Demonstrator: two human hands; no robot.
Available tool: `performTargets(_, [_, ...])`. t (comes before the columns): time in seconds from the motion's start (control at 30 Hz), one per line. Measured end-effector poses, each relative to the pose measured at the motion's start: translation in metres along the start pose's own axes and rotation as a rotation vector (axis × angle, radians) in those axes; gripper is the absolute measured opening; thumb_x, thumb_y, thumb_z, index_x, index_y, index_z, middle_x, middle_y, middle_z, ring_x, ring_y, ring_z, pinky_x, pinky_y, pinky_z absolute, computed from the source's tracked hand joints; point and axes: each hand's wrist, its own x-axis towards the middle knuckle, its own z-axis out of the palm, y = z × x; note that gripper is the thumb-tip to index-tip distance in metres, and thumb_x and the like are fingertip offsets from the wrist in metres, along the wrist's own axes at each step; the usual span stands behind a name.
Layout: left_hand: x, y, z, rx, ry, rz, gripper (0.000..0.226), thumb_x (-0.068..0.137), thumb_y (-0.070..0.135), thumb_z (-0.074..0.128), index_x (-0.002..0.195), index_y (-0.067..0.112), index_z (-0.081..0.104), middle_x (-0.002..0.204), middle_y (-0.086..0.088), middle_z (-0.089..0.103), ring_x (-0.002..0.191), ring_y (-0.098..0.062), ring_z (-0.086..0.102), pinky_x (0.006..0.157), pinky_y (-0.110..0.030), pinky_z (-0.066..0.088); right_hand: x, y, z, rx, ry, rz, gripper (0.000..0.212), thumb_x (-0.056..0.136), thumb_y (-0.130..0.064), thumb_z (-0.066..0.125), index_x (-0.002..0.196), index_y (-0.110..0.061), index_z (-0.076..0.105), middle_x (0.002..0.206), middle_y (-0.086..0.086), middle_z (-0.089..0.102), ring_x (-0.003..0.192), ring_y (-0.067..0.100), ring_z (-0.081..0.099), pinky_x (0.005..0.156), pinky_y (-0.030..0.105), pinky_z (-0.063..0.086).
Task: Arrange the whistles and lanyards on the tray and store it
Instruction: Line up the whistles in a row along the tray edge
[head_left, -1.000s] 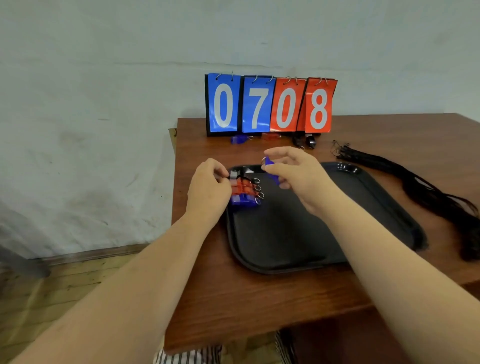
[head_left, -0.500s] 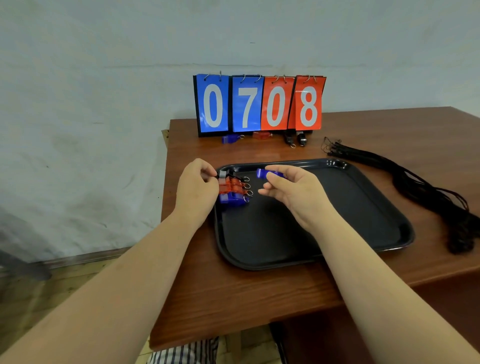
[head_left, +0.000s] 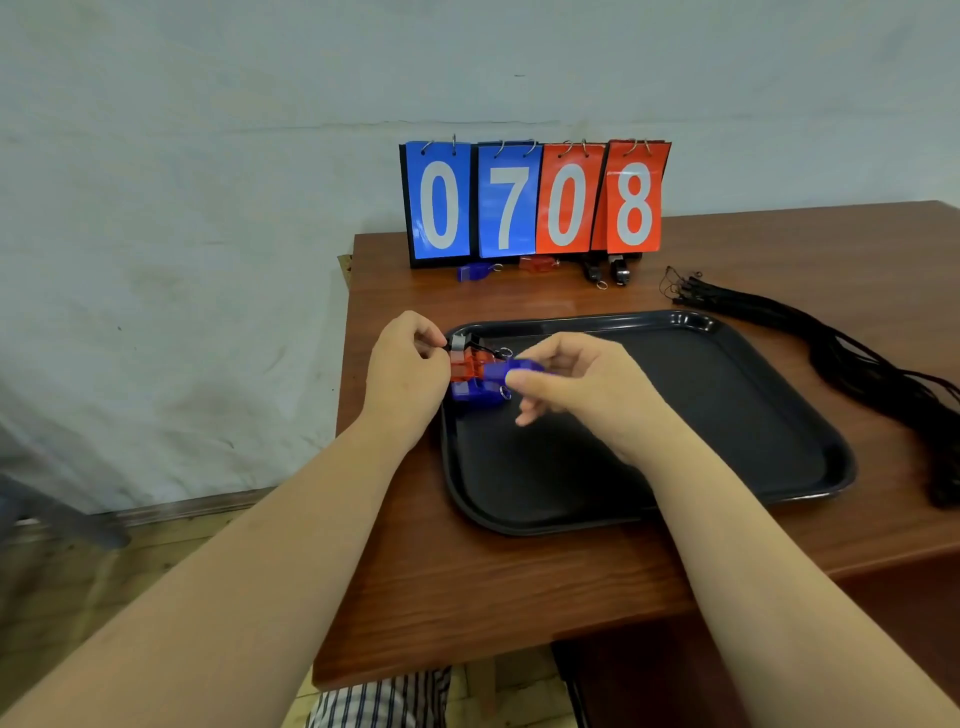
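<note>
Whistle placement is in hand: right hand (head_left: 576, 384) pinches a blue whistle (head_left: 497, 370) at the row (head_left: 466, 391) on the tray (head_left: 727, 415), left hand (head_left: 408, 369) grips the row; next, seat it flush and release.

The flip scoreboard (head_left: 535, 200) at the table's far edge reads 0708 in white digits; its two blue cards show 0 and 7; its two red cards show 0 and 8.
</note>
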Motion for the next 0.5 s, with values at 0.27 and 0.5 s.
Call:
performTargets(0.27, [0.001, -0.001, 0.003, 0.034, 0.018, 0.004, 0.016, 0.093, 0.005, 0.056, 0.097, 0.02, 0.058, 0.104, 0.003, 0.06, 0.083, -0.004, 0.055, 0.063, -0.017, 0.044, 0.001, 0.011, 0.003, -0.511, -0.108, -0.111, 0.025, 0.071, -0.039, 0.085, 0.093, -0.031, 0.076, 0.093, -0.012, 0.066, 0.083, 0.002, 0.059, 0.066, 0.012, 0.044])
performTargets(0.5, [0.001, -0.001, 0.001, 0.017, 0.016, 0.019, 0.017, 0.091, 0.004, 0.055, 0.095, 0.02, 0.058, 0.104, 0.002, 0.061, 0.086, -0.007, 0.056, 0.064, -0.02, 0.045, 0.004, 0.014, 0.007, -0.545, -0.094, -0.105, 0.028, 0.07, -0.038, 0.086, 0.093, -0.031, 0.07, 0.091, -0.011, 0.067, 0.086, 0.002, 0.06, 0.066, 0.009, 0.044])
